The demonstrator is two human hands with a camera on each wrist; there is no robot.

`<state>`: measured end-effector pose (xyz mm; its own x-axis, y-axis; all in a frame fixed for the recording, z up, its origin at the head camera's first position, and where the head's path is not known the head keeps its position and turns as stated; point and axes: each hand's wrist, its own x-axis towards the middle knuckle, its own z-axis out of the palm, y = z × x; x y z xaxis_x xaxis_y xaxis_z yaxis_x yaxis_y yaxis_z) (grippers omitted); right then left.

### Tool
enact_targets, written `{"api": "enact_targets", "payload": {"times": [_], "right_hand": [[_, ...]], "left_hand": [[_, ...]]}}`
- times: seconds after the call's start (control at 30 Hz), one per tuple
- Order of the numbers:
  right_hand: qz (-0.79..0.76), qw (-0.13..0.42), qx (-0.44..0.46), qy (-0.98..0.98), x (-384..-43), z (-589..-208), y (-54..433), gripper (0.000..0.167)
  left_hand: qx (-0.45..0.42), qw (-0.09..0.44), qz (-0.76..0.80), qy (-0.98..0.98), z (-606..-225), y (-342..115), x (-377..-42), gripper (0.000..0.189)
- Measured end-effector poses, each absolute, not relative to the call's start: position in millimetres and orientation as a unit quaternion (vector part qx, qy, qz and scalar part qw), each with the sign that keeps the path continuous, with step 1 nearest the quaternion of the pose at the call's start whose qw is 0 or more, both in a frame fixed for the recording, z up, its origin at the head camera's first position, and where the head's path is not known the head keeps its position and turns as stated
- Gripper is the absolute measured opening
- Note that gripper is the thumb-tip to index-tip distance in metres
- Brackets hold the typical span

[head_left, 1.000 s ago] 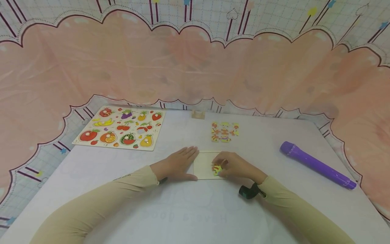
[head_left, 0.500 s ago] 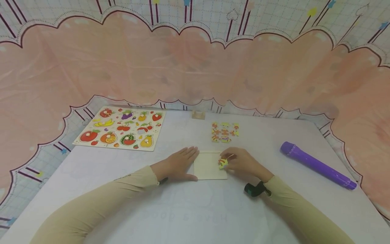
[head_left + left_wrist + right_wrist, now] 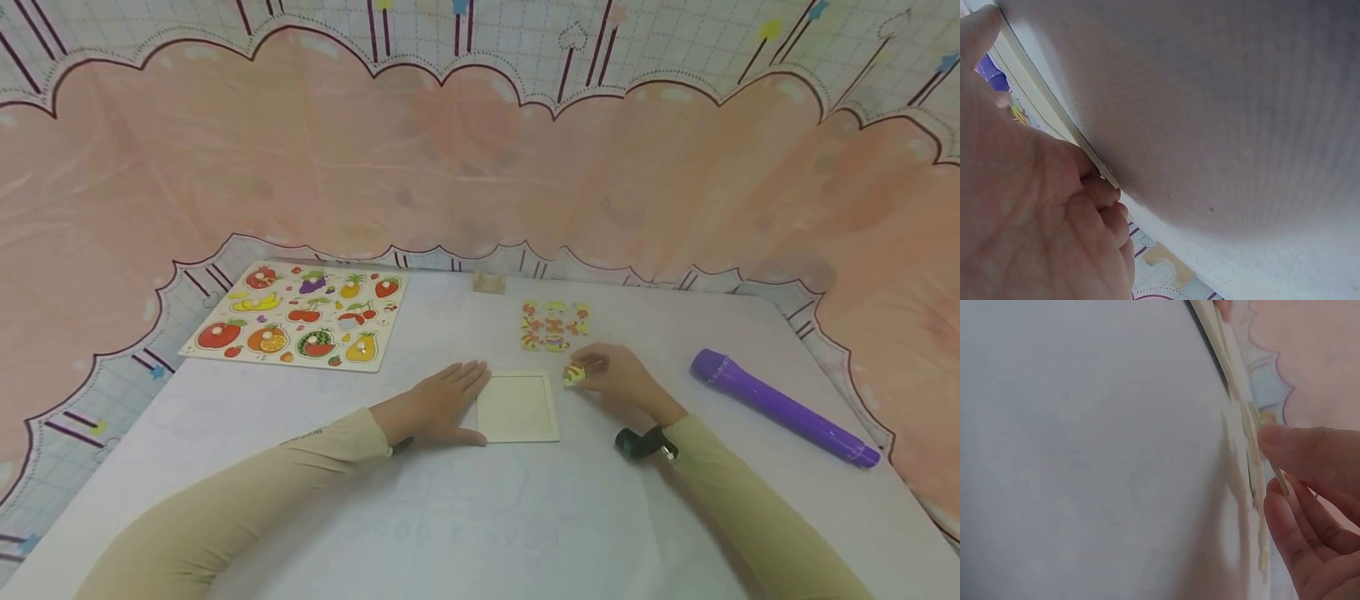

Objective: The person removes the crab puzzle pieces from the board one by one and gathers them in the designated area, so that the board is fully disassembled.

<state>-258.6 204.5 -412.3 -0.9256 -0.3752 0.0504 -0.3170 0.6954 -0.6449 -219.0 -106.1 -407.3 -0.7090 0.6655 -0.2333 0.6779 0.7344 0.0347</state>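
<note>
My right hand (image 3: pixel 624 379) pinches a yellow-and-red jigsaw piece (image 3: pixel 574 374) between thumb and fingers, just right of a pale wooden puzzle tray (image 3: pixel 517 408). Edge-on in the right wrist view, the piece (image 3: pixel 1279 475) shows as a thin sliver raised off the table. The rimmed tray has nothing inside it. Against its left edge lies my left hand (image 3: pixel 442 404), fingers extended and thumb at the near corner; the left wrist view shows the fingertips touching the tray's side (image 3: pixel 1054 106). Behind the tray, several loose jigsaw pieces (image 3: pixel 553 325) are laid out in rows.
A fruit peg puzzle board (image 3: pixel 300 317) lies at the back left of the white table (image 3: pixel 450 525). To the right is a purple microphone-shaped tube (image 3: pixel 783 408). A small wooden block (image 3: pixel 489 283) sits at the back edge, before a patterned cloth (image 3: pixel 480 167).
My right hand has lifted the jigsaw piece from over the tray and carried it right and away from me, past the tray's right rim. The left hand has stayed put.
</note>
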Motion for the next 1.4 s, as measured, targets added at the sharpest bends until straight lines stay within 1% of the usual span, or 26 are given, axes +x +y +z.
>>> {"api": "enact_targets", "payload": {"times": [0.23,0.4,0.53,0.63,0.83,1.07,1.4], "right_hand": [[-0.349,0.038,-0.152,0.924,-279.3,-413.3,214.6,0.04],[-0.354,0.055,-0.126,0.925,-292.9,-414.0,216.3,0.042],[-0.362,0.052,-0.127,0.922,-299.8,-412.6,214.8,0.041],[-0.363,0.053,-0.125,0.922,-301.6,-410.6,212.9,0.04],[-0.35,0.065,-0.103,0.929,-302.6,-409.7,215.3,0.043],[-0.311,0.076,-0.111,0.941,-304.5,-410.0,218.4,0.036],[-0.307,0.083,-0.085,0.944,-304.2,-408.1,216.1,0.034]], "left_hand": [[0.363,0.116,-0.026,0.924,-406.8,-106.7,-218.6,0.098],[0.364,0.114,-0.029,0.924,-405.7,-107.0,-217.9,0.098],[0.365,0.114,-0.029,0.924,-405.7,-106.5,-217.7,0.098],[0.365,0.114,-0.033,0.924,-405.7,-105.9,-217.6,0.098],[0.365,0.11,-0.032,0.924,-405.8,-105.5,-217.9,0.098],[0.358,0.119,-0.032,0.926,-405.8,-106.2,-218.3,0.098],[0.355,0.124,-0.029,0.926,-405.1,-105.1,-218.0,0.098]]}}
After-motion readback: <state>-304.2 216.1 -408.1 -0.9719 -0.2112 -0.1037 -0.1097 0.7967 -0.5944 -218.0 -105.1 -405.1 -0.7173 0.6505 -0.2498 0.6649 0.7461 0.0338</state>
